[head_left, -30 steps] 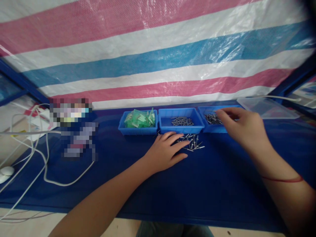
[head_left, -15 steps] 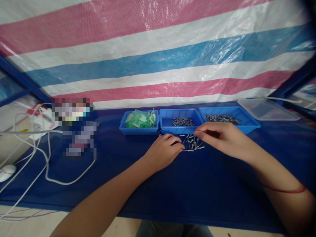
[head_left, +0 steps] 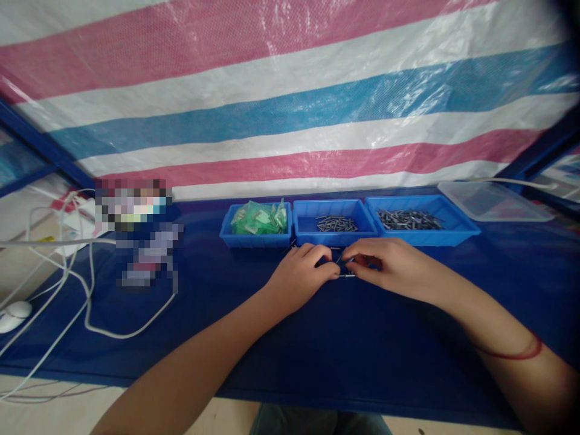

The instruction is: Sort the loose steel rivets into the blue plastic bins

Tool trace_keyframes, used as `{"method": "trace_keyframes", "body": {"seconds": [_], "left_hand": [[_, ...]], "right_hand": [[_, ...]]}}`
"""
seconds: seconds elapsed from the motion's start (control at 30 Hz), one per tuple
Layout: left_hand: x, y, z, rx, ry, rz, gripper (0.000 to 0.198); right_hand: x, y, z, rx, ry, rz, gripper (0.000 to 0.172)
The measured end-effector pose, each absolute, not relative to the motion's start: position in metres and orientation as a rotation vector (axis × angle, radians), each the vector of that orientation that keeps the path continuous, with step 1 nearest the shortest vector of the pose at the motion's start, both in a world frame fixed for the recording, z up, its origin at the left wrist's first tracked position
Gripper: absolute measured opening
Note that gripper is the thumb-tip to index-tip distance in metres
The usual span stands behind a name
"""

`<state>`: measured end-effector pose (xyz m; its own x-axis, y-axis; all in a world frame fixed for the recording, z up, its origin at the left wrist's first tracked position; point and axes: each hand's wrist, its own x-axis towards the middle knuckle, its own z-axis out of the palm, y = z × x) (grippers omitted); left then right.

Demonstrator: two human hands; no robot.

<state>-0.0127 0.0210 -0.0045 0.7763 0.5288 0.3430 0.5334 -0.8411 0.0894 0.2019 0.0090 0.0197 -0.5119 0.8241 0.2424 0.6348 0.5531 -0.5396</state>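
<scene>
On the blue table, a few metal blind rivets (head_left: 348, 275) lie loose between my hands, mostly hidden by the fingers. My left hand (head_left: 304, 275) rests beside them, thumb and index finger apart and nothing visible in between. From the other side, my right hand (head_left: 385, 263) reaches over the pile, thumb and index closing around a rivet at their tips. Just behind stands the middle blue bin (head_left: 333, 238), holding a small heap of rivets (head_left: 338, 224). The right blue bin (head_left: 435, 236) contains a larger heap of similar metal pieces (head_left: 408, 220).
A left blue bin (head_left: 254, 241) holds green plastic packets (head_left: 260, 219). Behind the right bin lies a clear plastic lid (head_left: 496, 202). White cables (head_left: 90, 284) and a white mouse (head_left: 16, 314) occupy the left side. A striped sheet (head_left: 272, 115) hangs behind the table.
My right hand has moved left and down from the front of the bins to the loose rivets, covering most of them. My left hand stays nearly in place, its index finger slightly raised.
</scene>
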Motion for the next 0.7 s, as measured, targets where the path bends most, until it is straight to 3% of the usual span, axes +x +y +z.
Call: {"method": "trace_keyframes", "body": {"seconds": [0.17, 0.33, 0.43, 0.7], "left_hand": [[-0.011, 0.021, -0.002, -2.935, -0.896, -0.575, 0.025], [-0.009, 0.02, 0.0, -2.945, -0.893, -0.647, 0.027], [-0.009, 0.019, 0.002, -2.989, -0.925, -0.713, 0.029], [-0.012, 0.018, 0.005, -3.124, -1.075, -1.266, 0.022]], "right_hand": [[0.198, 0.011, 0.012, -1.193, -2.394, 0.526, 0.023], [0.19, 0.011, 0.01, -1.133, -2.403, 0.579, 0.009], [0.186, 0.01, 0.01, -1.089, -2.359, 0.597, 0.01], [0.179, 0.008, 0.011, -1.077, -2.193, 0.641, 0.016]]}}
